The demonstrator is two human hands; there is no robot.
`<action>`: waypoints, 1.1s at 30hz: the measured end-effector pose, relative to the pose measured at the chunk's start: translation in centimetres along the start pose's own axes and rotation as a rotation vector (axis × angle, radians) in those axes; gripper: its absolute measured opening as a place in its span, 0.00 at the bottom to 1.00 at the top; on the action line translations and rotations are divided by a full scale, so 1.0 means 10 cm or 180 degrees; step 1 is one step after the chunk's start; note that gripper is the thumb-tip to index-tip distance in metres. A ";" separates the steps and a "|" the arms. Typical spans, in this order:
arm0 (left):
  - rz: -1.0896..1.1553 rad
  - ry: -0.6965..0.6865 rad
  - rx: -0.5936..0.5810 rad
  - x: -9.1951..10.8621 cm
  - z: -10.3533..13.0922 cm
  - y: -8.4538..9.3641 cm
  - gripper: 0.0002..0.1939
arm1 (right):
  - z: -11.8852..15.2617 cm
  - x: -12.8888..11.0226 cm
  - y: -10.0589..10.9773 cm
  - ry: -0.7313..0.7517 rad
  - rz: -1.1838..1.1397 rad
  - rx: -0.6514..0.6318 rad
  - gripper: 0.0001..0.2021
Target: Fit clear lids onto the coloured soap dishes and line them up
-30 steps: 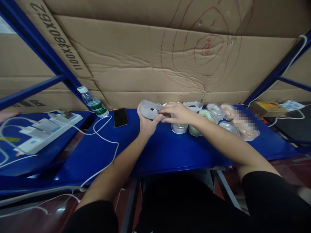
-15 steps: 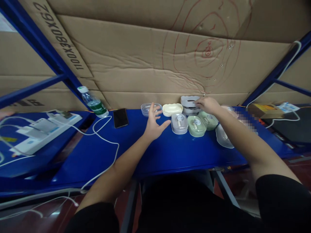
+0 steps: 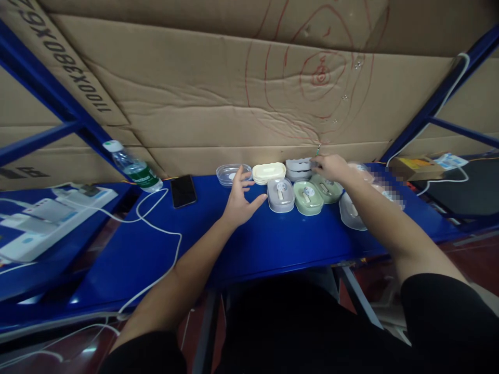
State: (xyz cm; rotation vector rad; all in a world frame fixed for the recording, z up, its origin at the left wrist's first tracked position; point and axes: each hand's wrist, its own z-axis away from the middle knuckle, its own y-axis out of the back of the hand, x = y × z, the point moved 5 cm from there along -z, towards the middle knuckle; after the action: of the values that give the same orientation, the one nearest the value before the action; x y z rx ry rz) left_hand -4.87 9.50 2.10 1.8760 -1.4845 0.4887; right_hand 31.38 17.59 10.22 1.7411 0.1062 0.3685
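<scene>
My right hand (image 3: 331, 169) has its fingers closed on the right edge of a grey wavy-rimmed dish (image 3: 299, 162), which rests at the top of a small grey stack by the cardboard. Spread and empty, my left hand (image 3: 239, 204) hovers over the table in front of clear plastic lids (image 3: 228, 176). Cream dishes (image 3: 268, 173) are stacked between the lids and the grey dishes. Closer to me sit a lidded grey box (image 3: 280, 197), a lidded green box (image 3: 309, 199) and a second green box (image 3: 327, 189), each with a small pale piece on top.
A clear-covered container (image 3: 351, 214) lies under my right forearm, near pinkish packs (image 3: 362, 171) partly blurred out. On the left are a phone (image 3: 183, 191), a water bottle (image 3: 136, 169), a white cable (image 3: 177, 249) and a power strip (image 3: 58, 223). Cardboard (image 3: 187, 104) walls the back.
The grey dish in my right hand has gone from raised and tilted to lying lower on the stack. My left hand stays spread. The whole view has shifted slightly.
</scene>
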 end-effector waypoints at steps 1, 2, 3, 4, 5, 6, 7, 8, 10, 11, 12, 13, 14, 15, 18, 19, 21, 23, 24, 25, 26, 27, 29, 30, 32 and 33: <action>-0.0006 -0.0016 -0.0002 -0.01 0.00 0.00 0.62 | 0.03 -0.01 0.03 -0.0003 0.0010 0.0030 0.26; -0.0005 -0.0033 -0.0001 -0.01 0.00 -0.01 0.62 | 0.06 -0.02 0.05 0.0005 0.0007 0.0063 0.26; -0.0002 -0.0050 -0.0004 -0.02 0.01 -0.01 0.62 | 0.08 -0.03 0.08 0.0010 0.0000 0.0092 0.26; 0.0000 -0.0066 -0.0013 -0.03 0.01 -0.02 0.62 | 0.10 -0.04 0.09 0.0010 -0.0005 0.0109 0.26; 0.0000 -0.0079 -0.0028 -0.03 0.01 -0.02 0.62 | 0.11 -0.05 0.10 0.0005 -0.0006 0.0104 0.26; -0.0004 -0.0088 -0.0047 -0.04 0.01 -0.03 0.62 | 0.11 -0.06 0.11 -0.0008 -0.0003 0.0078 0.26; -0.0012 -0.0090 -0.0066 -0.04 0.01 -0.04 0.62 | 0.10 -0.07 0.10 -0.0020 -0.0001 0.0033 0.26; -0.0025 -0.0085 -0.0085 -0.03 0.01 -0.04 0.62 | 0.09 -0.08 0.09 -0.0034 -0.0002 -0.0014 0.25; -0.0057 -0.0062 -0.0121 -0.02 0.01 -0.04 0.63 | 0.04 -0.10 0.06 -0.0070 -0.0012 -0.0088 0.24; -0.0076 -0.0046 -0.0131 -0.02 0.01 -0.04 0.62 | 0.02 -0.11 0.05 -0.0089 -0.0018 -0.0100 0.23; -0.0094 -0.0036 -0.0136 -0.01 0.01 -0.04 0.62 | -0.01 -0.12 0.04 -0.0106 -0.0021 -0.0096 0.23; -0.0107 -0.0031 -0.0135 -0.01 0.01 -0.03 0.62 | -0.03 -0.12 0.03 -0.0119 -0.0022 -0.0082 0.22; -0.0110 -0.0039 -0.0129 -0.01 0.01 -0.03 0.62 | -0.05 -0.13 0.02 -0.0130 -0.0022 -0.0063 0.22; -0.0107 -0.0056 -0.0120 -0.01 0.01 -0.02 0.61 | -0.06 -0.13 0.01 -0.0135 -0.0022 -0.0047 0.22; -0.0085 -0.0118 -0.0114 0.00 0.02 -0.02 0.61 | -0.07 -0.15 0.02 -0.0138 -0.0034 -0.0028 0.22; -0.0083 -0.0123 -0.0122 0.00 0.02 -0.02 0.61 | -0.06 -0.15 0.02 -0.0145 -0.0039 -0.0033 0.22; -0.0087 -0.0099 -0.0147 0.00 0.02 -0.03 0.61 | -0.05 -0.15 0.04 -0.0165 -0.0045 -0.0053 0.22; -0.0086 -0.0056 -0.0168 0.01 0.03 -0.04 0.61 | -0.04 -0.16 0.06 -0.0186 -0.0047 -0.0075 0.22; -0.0085 -0.0039 -0.0173 0.02 0.03 -0.04 0.61 | -0.04 -0.16 0.07 -0.0192 -0.0048 -0.0084 0.22; -0.0083 -0.0032 -0.0172 0.02 0.03 -0.04 0.61 | -0.04 -0.17 0.07 -0.0192 -0.0049 -0.0092 0.21; -0.0083 -0.0034 -0.0169 0.03 0.02 -0.04 0.61 | -0.04 -0.17 0.08 -0.0188 -0.0052 -0.0100 0.21; -0.0085 -0.0047 -0.0166 0.03 0.02 -0.04 0.61 | -0.04 -0.17 0.08 -0.0178 -0.0057 -0.0108 0.21; -0.0096 -0.0078 -0.0159 0.03 0.02 -0.03 0.61 | -0.03 -0.18 0.07 -0.0151 -0.0074 -0.0120 0.21; -0.0104 -0.0091 -0.0159 0.03 0.02 -0.03 0.61 | -0.03 -0.17 0.07 -0.0133 -0.0085 -0.0125 0.21; -0.0124 -0.0113 -0.0157 0.02 0.02 -0.03 0.61 | -0.03 -0.16 0.05 -0.0094 -0.0110 -0.0129 0.20; -0.0139 -0.0125 -0.0155 0.02 0.02 -0.03 0.61 | -0.03 -0.16 0.05 -0.0075 -0.0122 -0.0129 0.20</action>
State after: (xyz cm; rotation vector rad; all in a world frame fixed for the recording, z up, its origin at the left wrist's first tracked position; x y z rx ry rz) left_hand -4.52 9.24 1.95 1.8857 -1.4646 0.3941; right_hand 29.76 17.33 10.42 1.7006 0.1143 0.3199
